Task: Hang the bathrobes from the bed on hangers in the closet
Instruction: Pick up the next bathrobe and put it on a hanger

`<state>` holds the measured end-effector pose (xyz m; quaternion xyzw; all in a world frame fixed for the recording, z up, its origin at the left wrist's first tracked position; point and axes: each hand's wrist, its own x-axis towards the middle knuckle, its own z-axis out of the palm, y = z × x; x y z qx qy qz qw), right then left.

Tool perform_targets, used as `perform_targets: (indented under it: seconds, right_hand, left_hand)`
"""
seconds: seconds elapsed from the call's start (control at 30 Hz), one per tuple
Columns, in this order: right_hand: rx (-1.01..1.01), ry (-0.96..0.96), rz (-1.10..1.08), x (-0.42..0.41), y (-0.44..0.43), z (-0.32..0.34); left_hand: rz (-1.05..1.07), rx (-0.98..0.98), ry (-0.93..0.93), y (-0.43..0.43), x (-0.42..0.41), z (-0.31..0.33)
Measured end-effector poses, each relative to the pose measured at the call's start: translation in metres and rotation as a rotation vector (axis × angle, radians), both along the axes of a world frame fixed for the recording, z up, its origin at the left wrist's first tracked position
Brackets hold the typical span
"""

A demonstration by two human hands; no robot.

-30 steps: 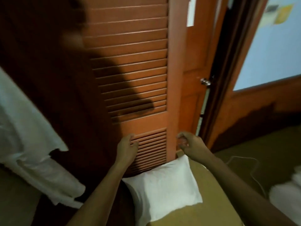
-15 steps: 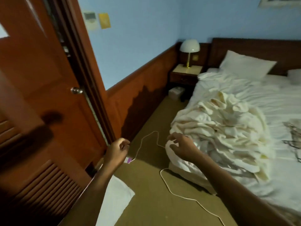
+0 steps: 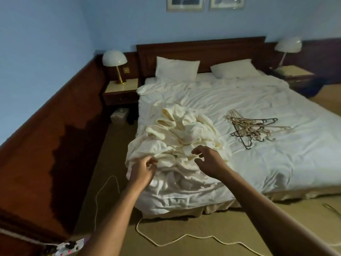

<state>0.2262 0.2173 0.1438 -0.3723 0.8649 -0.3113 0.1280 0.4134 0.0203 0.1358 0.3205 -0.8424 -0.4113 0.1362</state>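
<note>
- Tangling is the chief risk: the bathrobes (image 3: 177, 137) are heaped in one crumpled pile, so several, or the equally pale sheet beneath, could be dragged up by a single pull.
- Tripping could be caused by the cord (image 3: 184, 235) looped on the floor at the foot of the bed (image 3: 276, 172) once a robe is carried off.
- The pile is found on the bed's near left corner, well apart from the hangers (image 3: 252, 130). Its long axis is judged to run from that corner toward the headboard, and no collar or hem can be made out.
- The right hand (image 3: 208, 161) is held over the pile with its grip spread and empty. The left hand (image 3: 143, 170) is loosely curled at the pile's edge, with no cloth plainly pinched.
</note>
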Motion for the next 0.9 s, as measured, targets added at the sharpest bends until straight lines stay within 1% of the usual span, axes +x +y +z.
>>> perform_targets:
  seconds: [0.13, 0.3, 0.4, 0.53, 0.6, 0.67, 0.77, 0.83, 0.9]
  right_hand:
    - [0.023, -0.021, -0.087, -0.048, -0.018, -0.009]
    - [0.047, -0.03, -0.159, -0.108, -0.04, -0.028]
    - [0.108, -0.039, -0.168, -0.144, -0.053, -0.043]
    - [0.207, -0.037, -0.12, -0.193, -0.081, -0.068]
    - [0.253, -0.031, -0.075, -0.217, -0.1, -0.083]
    - [0.305, 0.013, 0.011, -0.239, -0.12, -0.098]
    - [0.422, 0.171, 0.21, -0.269, -0.144, -0.124]
    - [0.507, 0.296, 0.351, -0.289, -0.151, -0.143]
    - [0.518, 0.331, 0.44, -0.308, -0.154, -0.159]
  left_hand:
    - [-0.092, 0.026, -0.021, -0.03, -0.062, -0.009]
    - [-0.126, 0.035, -0.059, -0.056, -0.125, -0.027]
    - [-0.142, 0.028, -0.099, -0.067, -0.157, -0.041]
    - [-0.127, -0.011, -0.162, -0.086, -0.201, -0.067]
    - [-0.109, -0.065, -0.205, -0.096, -0.225, -0.086]
    - [-0.068, -0.16, -0.296, -0.105, -0.249, -0.104]
    - [-0.073, -0.266, -0.467, -0.117, -0.275, -0.13]
    - [-0.097, -0.296, -0.528, -0.123, -0.284, -0.149]
    - [-0.089, -0.329, -0.588, -0.129, -0.287, -0.162]
